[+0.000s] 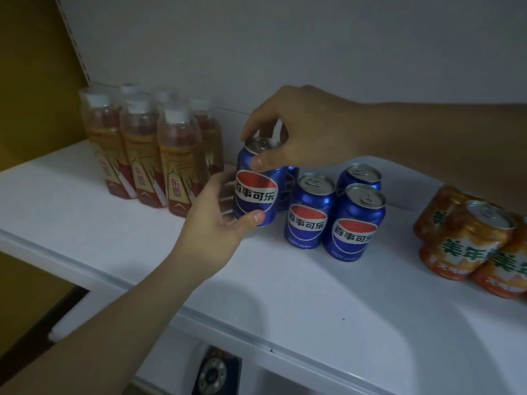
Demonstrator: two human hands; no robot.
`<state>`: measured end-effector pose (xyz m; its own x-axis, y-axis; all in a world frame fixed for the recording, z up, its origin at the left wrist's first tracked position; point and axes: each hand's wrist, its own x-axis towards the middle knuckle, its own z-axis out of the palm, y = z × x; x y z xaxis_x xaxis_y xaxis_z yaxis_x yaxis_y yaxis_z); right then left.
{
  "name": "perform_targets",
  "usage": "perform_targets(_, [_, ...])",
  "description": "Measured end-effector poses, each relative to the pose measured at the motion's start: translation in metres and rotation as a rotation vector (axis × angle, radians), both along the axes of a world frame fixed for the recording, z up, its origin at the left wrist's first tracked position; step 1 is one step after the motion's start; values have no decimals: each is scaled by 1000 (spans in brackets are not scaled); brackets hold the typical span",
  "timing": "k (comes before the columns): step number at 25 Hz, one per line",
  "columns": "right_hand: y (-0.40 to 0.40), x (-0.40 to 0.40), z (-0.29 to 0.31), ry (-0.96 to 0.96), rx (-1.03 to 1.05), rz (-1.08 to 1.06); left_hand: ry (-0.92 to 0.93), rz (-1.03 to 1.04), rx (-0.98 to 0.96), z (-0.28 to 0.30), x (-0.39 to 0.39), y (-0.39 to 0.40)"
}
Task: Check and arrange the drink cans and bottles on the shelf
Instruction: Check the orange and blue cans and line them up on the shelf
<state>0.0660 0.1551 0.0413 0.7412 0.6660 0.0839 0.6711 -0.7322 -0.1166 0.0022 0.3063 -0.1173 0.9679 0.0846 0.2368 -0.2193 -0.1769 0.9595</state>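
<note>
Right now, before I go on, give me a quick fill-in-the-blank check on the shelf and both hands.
1. Both hands grip a ____ can with a logo.
2. The right hand pinches the can at its ____ rim.
3. The left hand holds its lower ____ side.
4. The bottles stand to the ____ of the blue cans.

Missing words: blue; top; left; left

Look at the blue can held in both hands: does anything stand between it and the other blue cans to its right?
Nothing visible does. The held can is gripped by both hands, left and right, with another blue can directly behind it.
</note>
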Motion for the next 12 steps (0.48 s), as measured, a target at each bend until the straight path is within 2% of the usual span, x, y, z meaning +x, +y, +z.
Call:
perform_targets(2, [-8,2,-16,67,-1,19,34,7,6,-10,10,0])
perform_targets(12, [-11,28,-49,67,24,-67,55,35,72,-32,25,-14])
